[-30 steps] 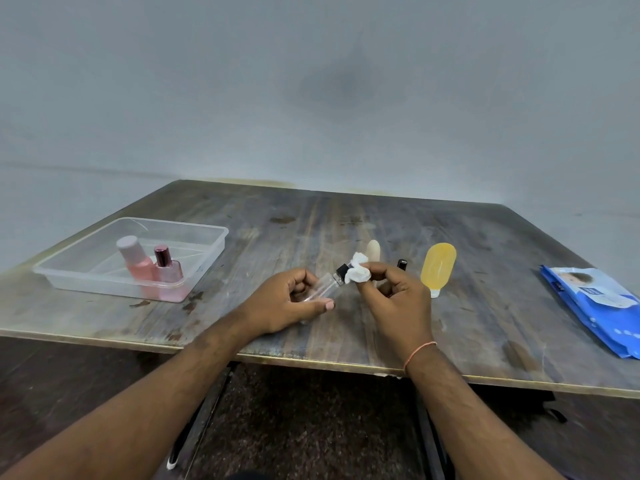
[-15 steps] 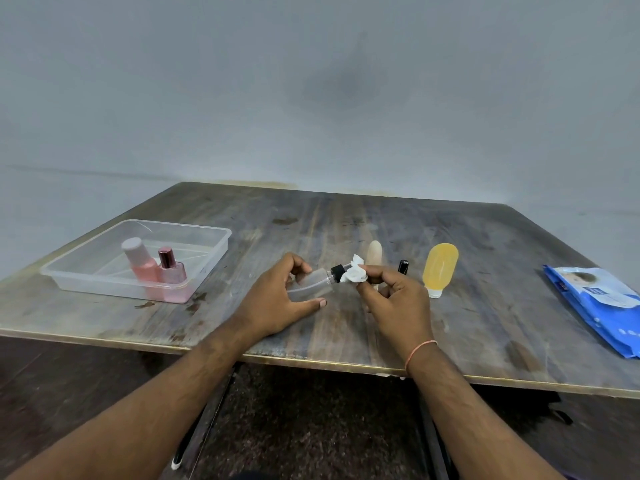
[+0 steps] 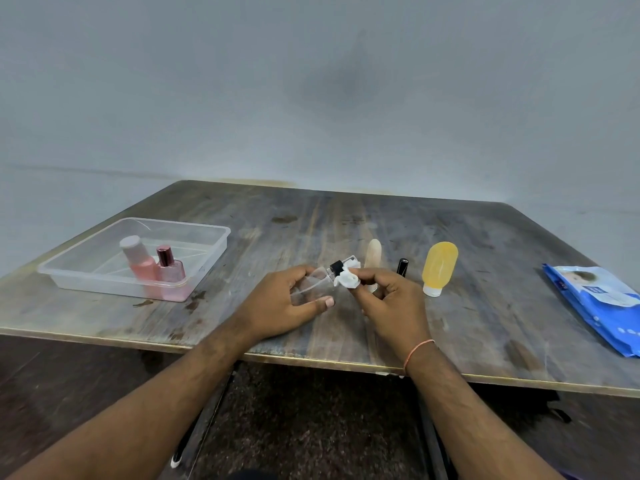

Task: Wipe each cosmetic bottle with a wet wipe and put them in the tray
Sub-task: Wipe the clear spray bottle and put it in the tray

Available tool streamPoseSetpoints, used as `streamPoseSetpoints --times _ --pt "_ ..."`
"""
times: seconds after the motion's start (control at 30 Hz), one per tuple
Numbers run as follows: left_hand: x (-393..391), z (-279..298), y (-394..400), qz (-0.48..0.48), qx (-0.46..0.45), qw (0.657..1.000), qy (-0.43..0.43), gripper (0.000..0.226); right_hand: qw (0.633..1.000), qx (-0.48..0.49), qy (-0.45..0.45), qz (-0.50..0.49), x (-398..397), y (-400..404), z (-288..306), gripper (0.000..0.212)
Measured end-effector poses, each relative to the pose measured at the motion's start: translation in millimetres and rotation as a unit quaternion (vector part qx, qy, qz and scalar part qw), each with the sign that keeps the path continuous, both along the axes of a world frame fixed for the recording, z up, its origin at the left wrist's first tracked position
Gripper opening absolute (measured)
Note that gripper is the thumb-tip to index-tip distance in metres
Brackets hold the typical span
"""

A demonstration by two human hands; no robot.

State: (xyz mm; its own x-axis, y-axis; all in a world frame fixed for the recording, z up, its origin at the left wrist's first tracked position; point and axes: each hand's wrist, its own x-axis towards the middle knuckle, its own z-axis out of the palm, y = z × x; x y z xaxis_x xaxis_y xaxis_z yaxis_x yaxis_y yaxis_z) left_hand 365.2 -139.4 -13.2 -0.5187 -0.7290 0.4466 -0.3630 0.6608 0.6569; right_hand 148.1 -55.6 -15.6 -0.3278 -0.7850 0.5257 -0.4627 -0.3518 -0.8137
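Observation:
My left hand (image 3: 282, 306) grips a clear plastic bottle (image 3: 313, 284) with a black pump top, held tilted over the table's middle. My right hand (image 3: 389, 303) pinches a crumpled white wet wipe (image 3: 348, 279) against the bottle's black neck. A clear tray (image 3: 207, 261) at the left holds a pink bottle (image 3: 138, 263) with a grey cap and a small pink perfume bottle (image 3: 169, 271). Behind my right hand stand a beige tube (image 3: 374, 252), a thin black tube (image 3: 402, 265) and a yellow bottle (image 3: 439, 266) resting on its white cap.
A blue wet-wipe pack (image 3: 599, 303) lies at the table's right edge. The worn wooden table (image 3: 346, 220) ends close to my forearms, and a grey wall rises behind it.
The bottle's body has tilted a little in my left hand, and the wipe has shifted along the black pump neck. Both hands stay in about the same place.

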Motion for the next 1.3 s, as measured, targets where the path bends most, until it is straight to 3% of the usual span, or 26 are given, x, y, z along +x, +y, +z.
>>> streamPoseSetpoints --times 0.2,0.47,0.63,0.8,0.97,1.17,1.3 --pt "-2.7 7.7 7.9 -0.036 0.033 0.999 0.01 0.039 0.999 -0.01 -0.032 -0.014 1.6 5.0 9.0 0.01" --pt "0.0 1.0 -3.6 -0.038 0.05 0.996 0.056 0.055 0.999 -0.01 -0.02 -0.031 1.7 4.6 9.0 0.009" --pt "0.8 -4.3 -8.8 0.013 0.005 0.998 0.067 0.064 1.0 -0.004 0.0 -0.026 1.8 3.3 6.5 0.012" --pt "1.4 -0.5 -6.9 0.047 -0.066 0.994 0.07 0.056 0.998 -0.01 -0.018 -0.054 -0.8 1.4 6.6 0.011" --pt "3.5 2.1 -2.2 0.046 -0.103 0.988 0.104 0.057 1.0 -0.001 0.011 -0.022 3.3 4.7 6.8 0.005" --pt "2.5 5.1 2.8 0.046 -0.131 0.984 0.113 0.058 0.998 0.015 -0.037 -0.058 0.0 2.8 9.0 0.012" --pt "3.2 5.6 4.2 0.043 -0.138 0.982 0.118 0.059 1.0 0.013 -0.018 -0.02 3.6 6.9 9.7 0.014"
